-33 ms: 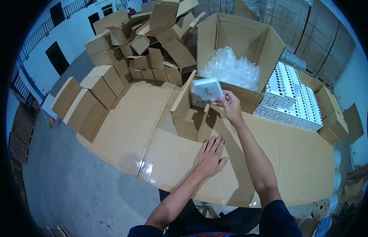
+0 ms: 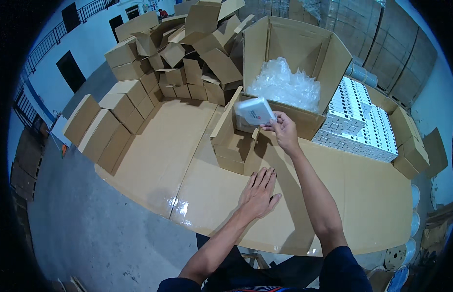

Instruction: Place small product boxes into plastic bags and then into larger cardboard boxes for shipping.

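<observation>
Two hands work: the right hand [image 2: 284, 131] grips a white bagged packet [image 2: 254, 112] over the small open carton [image 2: 232, 146] at 12 o'clock; the left hand [image 2: 258, 193] rests flat, fingers spread, on the table [image 2: 153, 160]. Loading seems underway; lowering the packet squarely inside likely comes next.

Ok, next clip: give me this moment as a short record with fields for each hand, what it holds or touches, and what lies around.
right hand: holds a white packet over a small open carton
left hand: flat on the cardboard-covered table, fingers spread, holding nothing
behind: large open box filled with clear plastic bags
right of it: rows of white boxes
far left: stacked and piled small brown cartons
</observation>
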`<state>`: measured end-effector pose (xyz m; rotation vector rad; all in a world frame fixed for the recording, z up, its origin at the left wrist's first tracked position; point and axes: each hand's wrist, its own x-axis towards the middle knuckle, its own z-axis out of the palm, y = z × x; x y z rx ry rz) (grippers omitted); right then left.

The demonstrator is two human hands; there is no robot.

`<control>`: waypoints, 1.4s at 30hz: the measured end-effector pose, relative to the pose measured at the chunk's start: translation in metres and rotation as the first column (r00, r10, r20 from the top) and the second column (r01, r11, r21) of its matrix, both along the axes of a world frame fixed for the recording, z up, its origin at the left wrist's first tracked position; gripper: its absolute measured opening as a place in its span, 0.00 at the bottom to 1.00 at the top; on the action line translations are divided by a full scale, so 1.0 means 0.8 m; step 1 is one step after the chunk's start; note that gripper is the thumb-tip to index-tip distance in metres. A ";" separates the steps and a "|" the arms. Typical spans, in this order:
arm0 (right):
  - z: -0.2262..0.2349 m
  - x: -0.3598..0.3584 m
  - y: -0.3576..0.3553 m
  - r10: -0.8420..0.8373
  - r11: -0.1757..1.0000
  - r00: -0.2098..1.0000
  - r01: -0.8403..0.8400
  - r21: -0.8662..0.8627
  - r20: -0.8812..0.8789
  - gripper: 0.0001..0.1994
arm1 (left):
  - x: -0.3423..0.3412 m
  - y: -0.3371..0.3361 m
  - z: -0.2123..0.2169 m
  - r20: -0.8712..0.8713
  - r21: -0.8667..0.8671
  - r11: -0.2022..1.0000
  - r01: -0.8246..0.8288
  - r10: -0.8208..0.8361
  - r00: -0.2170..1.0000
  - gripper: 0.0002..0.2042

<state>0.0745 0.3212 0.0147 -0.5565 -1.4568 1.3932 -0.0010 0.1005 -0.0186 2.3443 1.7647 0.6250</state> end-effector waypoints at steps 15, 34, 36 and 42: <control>0.040 -0.027 0.025 -0.441 0.727 0.611 -0.187 0.661 0.658 0.10 | 0.010 0.022 -0.007 0.010 -0.022 1.000 0.004 -0.003 1.000 0.35; 0.048 0.033 0.019 -0.462 0.783 0.472 -0.180 0.595 0.751 0.12 | 0.036 0.045 -0.008 0.037 -0.030 0.999 0.033 -0.032 0.999 0.34; 0.050 0.059 0.018 -0.442 0.809 0.525 -0.117 0.576 0.727 0.13 | 0.045 0.060 -0.009 0.052 -0.007 0.997 0.076 -0.075 0.996 0.34; 0.090 0.225 0.041 -0.487 0.741 0.657 -0.039 0.671 0.576 0.15 | 0.114 0.111 -0.008 0.031 0.022 0.997 0.080 -0.081 0.996 0.34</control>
